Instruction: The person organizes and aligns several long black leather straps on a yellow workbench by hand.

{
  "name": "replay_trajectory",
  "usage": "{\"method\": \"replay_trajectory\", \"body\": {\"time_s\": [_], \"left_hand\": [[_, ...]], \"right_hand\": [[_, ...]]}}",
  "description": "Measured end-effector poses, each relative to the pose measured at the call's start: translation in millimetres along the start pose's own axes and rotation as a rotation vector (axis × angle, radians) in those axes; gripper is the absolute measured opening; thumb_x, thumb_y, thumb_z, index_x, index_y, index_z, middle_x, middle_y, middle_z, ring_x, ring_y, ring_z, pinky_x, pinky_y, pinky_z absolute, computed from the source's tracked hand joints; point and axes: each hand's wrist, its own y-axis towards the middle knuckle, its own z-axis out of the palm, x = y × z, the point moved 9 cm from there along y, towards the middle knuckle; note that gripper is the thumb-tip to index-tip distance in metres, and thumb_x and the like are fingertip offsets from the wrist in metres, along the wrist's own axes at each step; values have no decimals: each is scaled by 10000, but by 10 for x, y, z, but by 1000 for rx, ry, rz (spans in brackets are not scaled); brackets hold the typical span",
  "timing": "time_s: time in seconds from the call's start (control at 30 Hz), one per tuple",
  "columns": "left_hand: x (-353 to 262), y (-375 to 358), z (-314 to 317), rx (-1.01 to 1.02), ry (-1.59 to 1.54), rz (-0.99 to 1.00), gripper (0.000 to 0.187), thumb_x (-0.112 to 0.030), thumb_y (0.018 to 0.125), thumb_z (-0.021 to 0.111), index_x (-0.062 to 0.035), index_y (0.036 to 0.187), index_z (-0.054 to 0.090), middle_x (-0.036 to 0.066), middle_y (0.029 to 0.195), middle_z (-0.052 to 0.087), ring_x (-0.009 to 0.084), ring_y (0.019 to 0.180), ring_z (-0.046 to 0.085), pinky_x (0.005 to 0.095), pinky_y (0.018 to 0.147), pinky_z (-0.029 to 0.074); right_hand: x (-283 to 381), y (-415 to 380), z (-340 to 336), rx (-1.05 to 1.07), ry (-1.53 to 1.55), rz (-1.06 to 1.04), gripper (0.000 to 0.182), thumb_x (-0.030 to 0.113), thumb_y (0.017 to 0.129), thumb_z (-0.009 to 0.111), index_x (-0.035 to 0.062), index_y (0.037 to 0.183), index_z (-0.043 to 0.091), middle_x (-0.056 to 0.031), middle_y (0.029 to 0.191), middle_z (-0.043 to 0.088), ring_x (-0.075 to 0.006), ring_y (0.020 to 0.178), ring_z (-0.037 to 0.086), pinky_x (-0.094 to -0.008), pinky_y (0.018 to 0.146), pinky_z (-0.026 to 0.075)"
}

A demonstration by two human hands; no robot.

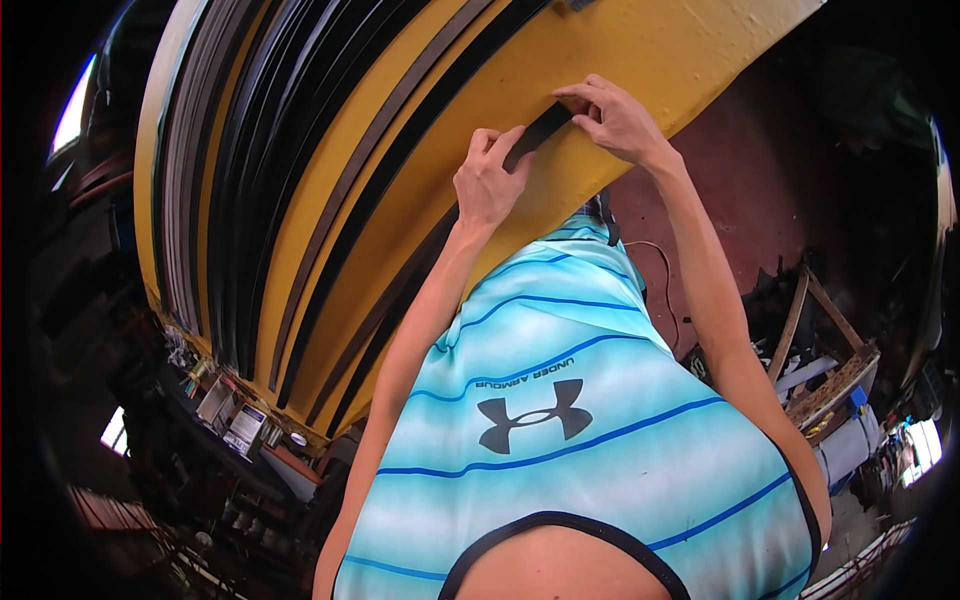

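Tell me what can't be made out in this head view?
- Where the black strip ends: the left hand and the right hand cover parts of it.
- The yellow panel: its top is cut off by the picture's upper edge.
- The small items on the shelf: too small and dark to name.
- The right hand's fingertips: curled against the strip, so the grip is unclear.

Matt black strip [530, 135] (tape-like) — yellow painted surface [640, 50]

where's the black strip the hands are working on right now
In the head view, the narrow black strip lies on the yellow painted surface, upper centre, pinched between the left hand and right hand.
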Motion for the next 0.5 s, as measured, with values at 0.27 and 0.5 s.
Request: {"method": "replay_trajectory", "body": {"time_s": [0.27, 0.5], "left_hand": [[11, 10, -21, 1, -6, -1, 379, -227, 826, 809, -105, 1180, 745, 107, 1017, 644, 287, 901, 678, 377, 784, 559], [20, 20, -14, 3, -16, -4, 374, -220, 835, 807, -103, 1184, 744, 103, 1009, 646, 281, 894, 675, 376, 786, 555]], "right_hand": [[-48, 23, 6, -4, 18, -17, 364, 30, 872, 674, 94, 1229, 697, -78, 974, 636, -228, 890, 644, -335, 796, 529], [-29, 17, -12, -8, 22, -10, 328, 38, 893, 685, 103, 1214, 712, -64, 978, 635, -214, 894, 638, -328, 789, 522]]}}
